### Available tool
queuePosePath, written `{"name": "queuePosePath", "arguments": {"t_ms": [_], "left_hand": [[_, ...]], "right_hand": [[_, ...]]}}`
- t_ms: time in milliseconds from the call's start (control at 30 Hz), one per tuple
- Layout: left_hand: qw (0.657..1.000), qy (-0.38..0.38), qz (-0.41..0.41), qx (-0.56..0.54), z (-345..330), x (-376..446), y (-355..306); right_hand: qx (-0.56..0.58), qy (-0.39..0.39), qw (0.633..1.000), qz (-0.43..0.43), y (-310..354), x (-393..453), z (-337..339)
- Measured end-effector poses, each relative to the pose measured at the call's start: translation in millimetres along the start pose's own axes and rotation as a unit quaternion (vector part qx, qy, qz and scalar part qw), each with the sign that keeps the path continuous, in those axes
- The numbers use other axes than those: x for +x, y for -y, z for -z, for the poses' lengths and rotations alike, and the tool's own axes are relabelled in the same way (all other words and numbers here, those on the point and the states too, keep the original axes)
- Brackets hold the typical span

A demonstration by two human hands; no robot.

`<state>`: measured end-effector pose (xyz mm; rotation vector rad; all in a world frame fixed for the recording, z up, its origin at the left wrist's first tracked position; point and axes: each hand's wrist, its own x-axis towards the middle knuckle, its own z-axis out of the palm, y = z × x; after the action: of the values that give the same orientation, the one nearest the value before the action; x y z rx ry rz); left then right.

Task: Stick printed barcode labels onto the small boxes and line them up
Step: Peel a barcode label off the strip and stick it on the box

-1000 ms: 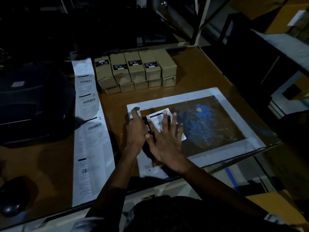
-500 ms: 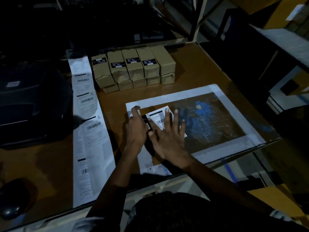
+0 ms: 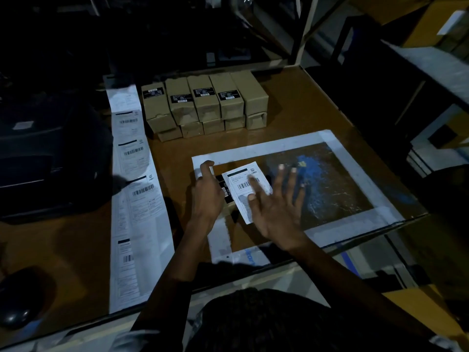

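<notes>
A white barcode label (image 3: 245, 185) lies on top of a small box (image 3: 224, 189) at the near left of the marked work area; only the box's dark printed strip shows. My left hand (image 3: 206, 193) holds the box by its left side, forefinger stretched forward. My right hand (image 3: 275, 204) lies over the label with fingers spread and straight, forefinger and thumb pressing on the paper. Several brown boxes (image 3: 203, 102), most with a black sticker on top, stand in two stacked rows at the back of the table.
A long strip of printed labels (image 3: 137, 199) runs down the table's left part. A black printer (image 3: 43, 158) sits far left, a dark mouse (image 3: 17, 303) at the near left corner. White tape (image 3: 274, 146) frames the scuffed blue-brown work patch. The table edge drops off at right.
My right hand has slid to the right across the label, so more of the label shows now. The left hand has stayed on the box.
</notes>
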<state>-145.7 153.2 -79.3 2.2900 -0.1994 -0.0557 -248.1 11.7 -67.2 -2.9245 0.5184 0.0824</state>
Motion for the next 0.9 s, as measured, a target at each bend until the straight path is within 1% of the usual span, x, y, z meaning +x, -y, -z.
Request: {"name": "queuePosePath", "arguments": {"t_ms": [67,133,200,267,400,467,533,567,633,733,900], "left_hand": [[1.000,-0.001,-0.006,0.004,1.0,-0.9,-0.6],[0.999,0.004,-0.024,0.031,1.2,-0.6,-0.7],[0.996,0.015,-0.048,0.069,1.3,1.3,-0.3],[0.992,0.025,-0.071,0.098,2.3,5.5,1.0],[0.988,0.032,-0.101,0.109,2.4,11.5,3.3],[0.985,0.014,-0.106,0.135,0.7,11.7,0.9],[0.979,-0.016,-0.122,0.165,-1.7,11.5,-2.0],[0.980,-0.030,-0.124,0.155,-3.1,12.2,-3.3],[0.987,-0.041,-0.118,0.101,-5.1,16.3,-6.9],[0.990,-0.033,-0.129,0.039,-8.4,27.7,-5.9],[0.990,-0.018,-0.136,0.020,-11.8,33.5,-0.3]], "right_hand": [[0.006,-0.001,0.999,-0.039,-11.3,5.8,3.6],[0.010,0.000,0.998,-0.057,-5.9,3.7,0.5],[0.020,-0.003,0.999,-0.043,7.7,-3.0,-5.0],[0.033,0.003,0.999,-0.007,16.2,-9.1,-7.9],[0.090,0.021,0.996,0.006,7.0,-2.4,0.6],[0.117,-0.003,0.993,0.004,0.1,10.2,7.9],[0.122,-0.068,0.990,0.005,-5.8,24.7,14.6],[0.135,-0.098,0.986,0.011,-9.2,33.2,16.8],[0.188,-0.120,0.974,0.031,-15.8,51.3,18.6],[0.242,-0.116,0.961,0.067,-21.5,75.4,17.9],[0.234,-0.095,0.957,0.140,-15.5,90.8,15.8]]}}
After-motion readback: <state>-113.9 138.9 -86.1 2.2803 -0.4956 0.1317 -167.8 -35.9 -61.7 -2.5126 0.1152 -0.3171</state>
